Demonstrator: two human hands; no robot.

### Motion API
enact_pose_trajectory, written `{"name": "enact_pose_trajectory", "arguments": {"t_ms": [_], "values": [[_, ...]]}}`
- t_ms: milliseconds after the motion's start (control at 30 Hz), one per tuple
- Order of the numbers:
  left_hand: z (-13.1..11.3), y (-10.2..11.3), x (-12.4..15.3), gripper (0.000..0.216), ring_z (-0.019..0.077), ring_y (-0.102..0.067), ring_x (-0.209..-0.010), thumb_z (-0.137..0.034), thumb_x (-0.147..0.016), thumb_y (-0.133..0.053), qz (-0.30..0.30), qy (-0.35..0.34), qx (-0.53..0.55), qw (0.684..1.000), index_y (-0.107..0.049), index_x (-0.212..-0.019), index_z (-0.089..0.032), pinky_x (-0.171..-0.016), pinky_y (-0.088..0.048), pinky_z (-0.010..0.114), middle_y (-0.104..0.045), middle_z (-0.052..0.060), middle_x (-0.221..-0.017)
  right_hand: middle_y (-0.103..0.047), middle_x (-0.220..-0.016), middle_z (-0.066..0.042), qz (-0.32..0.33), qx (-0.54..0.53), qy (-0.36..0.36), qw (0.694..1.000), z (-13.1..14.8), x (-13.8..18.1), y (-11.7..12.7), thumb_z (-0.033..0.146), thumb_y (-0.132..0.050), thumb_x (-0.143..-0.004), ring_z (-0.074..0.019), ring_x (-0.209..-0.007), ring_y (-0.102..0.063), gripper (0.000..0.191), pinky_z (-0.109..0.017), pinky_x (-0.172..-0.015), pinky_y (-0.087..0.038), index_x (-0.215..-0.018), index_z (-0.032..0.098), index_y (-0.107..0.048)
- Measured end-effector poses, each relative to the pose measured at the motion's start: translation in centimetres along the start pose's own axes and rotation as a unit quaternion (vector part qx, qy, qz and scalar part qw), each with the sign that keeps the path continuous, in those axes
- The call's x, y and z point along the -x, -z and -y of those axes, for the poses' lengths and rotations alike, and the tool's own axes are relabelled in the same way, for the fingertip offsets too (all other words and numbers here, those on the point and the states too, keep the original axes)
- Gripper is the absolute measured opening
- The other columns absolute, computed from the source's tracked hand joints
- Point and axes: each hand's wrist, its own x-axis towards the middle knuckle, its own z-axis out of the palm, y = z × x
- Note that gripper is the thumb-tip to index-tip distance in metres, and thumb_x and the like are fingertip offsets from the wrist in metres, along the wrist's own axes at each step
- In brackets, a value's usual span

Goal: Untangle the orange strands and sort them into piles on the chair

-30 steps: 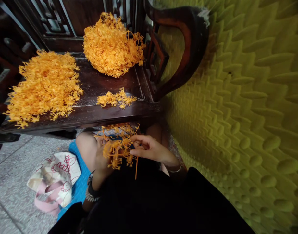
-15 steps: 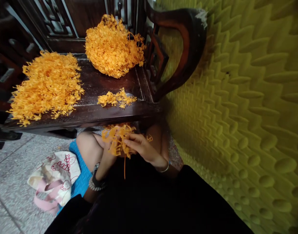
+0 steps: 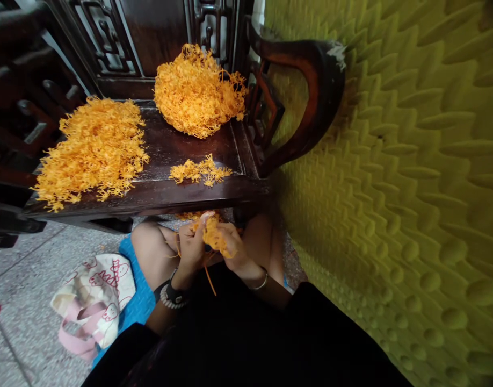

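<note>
Over my lap, my left hand (image 3: 191,248) and my right hand (image 3: 237,250) are close together, both closed on one orange stringy piece (image 3: 215,237). It looks like small branching plastic strips and is bunched up between my fingers. A thin orange strand (image 3: 210,280) hangs below it towards my dark clothing. In front of my hands, on the wooden seat, lie a small orange cluster (image 3: 200,171), a wide orange heap (image 3: 97,153) on the left and a rounded orange heap (image 3: 198,94) at the back. Motion blurs the held piece a little.
The dark wooden bench (image 3: 182,196) has a curved armrest (image 3: 317,97) at its right. A yellow textured wall covering (image 3: 391,188) rises close on my right. At left, a cream bag (image 3: 105,285) with pink straps rests by a blue mat (image 3: 139,293) on the speckled floor (image 3: 24,301).
The orange piece, spread out before, is now bunched between my hands. My left hand has come out from behind it. The whole view has shifted slightly.
</note>
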Motion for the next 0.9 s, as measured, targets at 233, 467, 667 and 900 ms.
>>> {"name": "enact_pose_trajectory", "arguments": {"t_ms": [233, 467, 667, 900], "values": [[-1.8, -0.6, -0.1, 0.048, 0.0078, -0.042, -0.041, -0.059, -0.074, -0.065, -0.001, 0.077, 0.09, 0.993, -0.047, -0.056, -0.018, -0.043, -0.039, 0.021, -0.039, -0.006, -0.043, -0.036, -0.056, 0.005, 0.013, -0.067, -0.021, 0.997, -0.1, 0.1, -0.4, 0.04, -0.063, -0.071, -0.0087, -0.047, -0.031, 0.027, -0.024, -0.047, -0.032, -0.063, 0.021, -0.045], [-2.5, -0.4, -0.1, 0.051, 0.0101, -0.04, -0.043, -0.058, -0.081, -0.058, 0.011, 0.082, 0.104, 0.991, -0.033, -0.054, -0.022, -0.053, -0.045, 0.026, -0.028, -0.007, -0.045, -0.021, -0.056, 0.006, 0.113, -0.079, -0.062, 0.988, 0.9, 0.1, -0.7, 0.046, -0.063, -0.072, -0.0076, -0.046, -0.015, 0.047, -0.024, -0.043, -0.016, -0.057, 0.021, -0.026], [-1.8, 0.4, -0.5, 0.036, 0.0117, -0.051, -0.061, -0.055, -0.087, -0.052, 0.024, -0.047, -0.074, 0.996, -0.057, -0.081, -0.019, -0.063, -0.044, 0.023, -0.055, -0.002, -0.065, -0.02, -0.059, 0.004, 0.025, -0.008, 0.035, 0.999, 1.2, -0.1, -0.9, 0.049, -0.059, -0.074, -0.0127, -0.055, -0.018, 0.045, -0.028, -0.05, -0.017, -0.056, 0.022, -0.028], [-2.0, 1.9, -0.9, 0.024, 0.0125, -0.056, -0.081, -0.032, -0.084, -0.059, 0.05, -0.003, 0.026, 0.998, -0.057, -0.105, -0.022, -0.08, -0.045, 0.025, -0.06, 0.001, -0.093, -0.02, -0.062, 0.002, 0.011, 0.033, 0.054, 0.998, 2.4, 0.1, -0.3, 0.044, -0.053, -0.079, -0.0143, -0.057, -0.018, 0.042, -0.029, -0.052, -0.017, -0.056, 0.022, -0.025]]}}
